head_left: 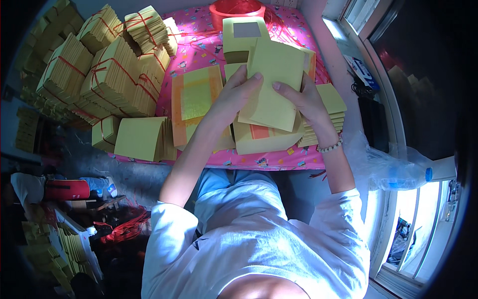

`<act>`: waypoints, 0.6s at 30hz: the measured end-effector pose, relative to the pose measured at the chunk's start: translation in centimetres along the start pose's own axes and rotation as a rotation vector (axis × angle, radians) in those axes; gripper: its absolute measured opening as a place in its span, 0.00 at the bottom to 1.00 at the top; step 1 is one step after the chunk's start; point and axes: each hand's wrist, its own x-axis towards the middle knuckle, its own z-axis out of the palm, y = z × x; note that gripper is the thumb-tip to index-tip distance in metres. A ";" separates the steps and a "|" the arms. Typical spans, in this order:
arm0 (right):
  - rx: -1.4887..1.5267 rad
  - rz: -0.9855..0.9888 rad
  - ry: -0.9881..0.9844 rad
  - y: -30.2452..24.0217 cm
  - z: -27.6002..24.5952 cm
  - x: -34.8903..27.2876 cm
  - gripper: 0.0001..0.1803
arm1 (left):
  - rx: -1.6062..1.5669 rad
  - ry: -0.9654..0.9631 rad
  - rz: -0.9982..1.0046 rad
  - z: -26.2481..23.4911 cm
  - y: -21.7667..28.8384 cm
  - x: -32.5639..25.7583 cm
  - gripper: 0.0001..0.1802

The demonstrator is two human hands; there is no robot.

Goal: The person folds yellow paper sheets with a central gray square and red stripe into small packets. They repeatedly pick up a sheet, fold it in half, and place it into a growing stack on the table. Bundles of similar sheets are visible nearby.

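Both hands hold a thin stack of yellow paper sheets above the pink table. My left hand grips its left edge, thumb on top. My right hand grips the right edge; a bead bracelet is on that wrist. Under the held sheets lies a yellow stack with an orange band. To the left lies a flat sheet with an orange border and a yellow square. A stack with a silver square stands behind.
Several bundles of yellow paper tied with red string pile up at the left. A fanned yellow stack sits at the table's near left corner. A red basin stands at the back. A clear plastic bag lies by the window at right.
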 end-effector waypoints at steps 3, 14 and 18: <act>-0.022 -0.052 0.003 -0.1 0.2 -0.2 0.36 | -0.017 -0.027 0.034 -0.2 -0.4 0.1 0.21; -0.259 -0.331 0.020 -0.6 0.9 -2.1 0.41 | 0.080 -0.025 0.400 0.3 -2.4 -0.4 0.21; -0.258 -0.320 -0.014 -0.6 0.7 -2.7 0.35 | 0.094 0.004 0.489 0.6 -3.6 -1.1 0.19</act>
